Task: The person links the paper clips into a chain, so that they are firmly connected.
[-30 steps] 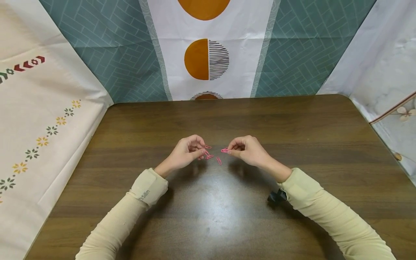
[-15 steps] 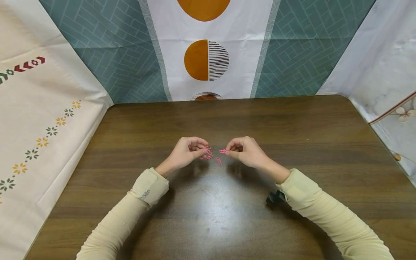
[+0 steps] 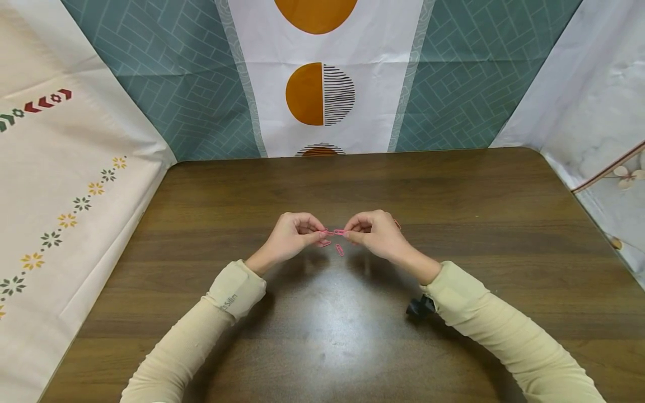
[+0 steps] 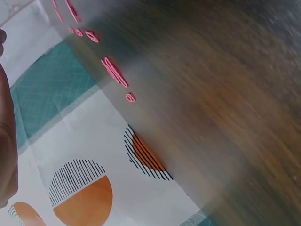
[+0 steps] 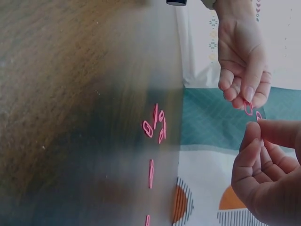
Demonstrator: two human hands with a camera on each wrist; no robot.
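Note:
In the head view my left hand (image 3: 289, 238) and right hand (image 3: 375, 235) face each other over the middle of the table. My left thumb and fingertips pinch a pink paper clip (image 5: 248, 108). Another pink paper clip (image 3: 339, 232) is pinched between thumb and finger of my right hand. The two clips' ends meet or nearly meet; whether they are linked I cannot tell. Below the hands a loose paper clip (image 3: 339, 249) lies on the table, and another clip (image 3: 326, 243) shows by the left fingers. Several loose clips (image 4: 114, 72) appear in the left wrist view.
The brown wooden table (image 3: 453, 196) extends around both hands. One more pink clip (image 3: 397, 224) peeks out behind the right hand. A black device (image 3: 420, 308) is at the right wrist. A patterned cloth (image 3: 201, 84) hangs behind the table's far edge.
My right hand has moved left and my left hand slightly right, bringing the two held clips together. A clip behind the right hand has come into view.

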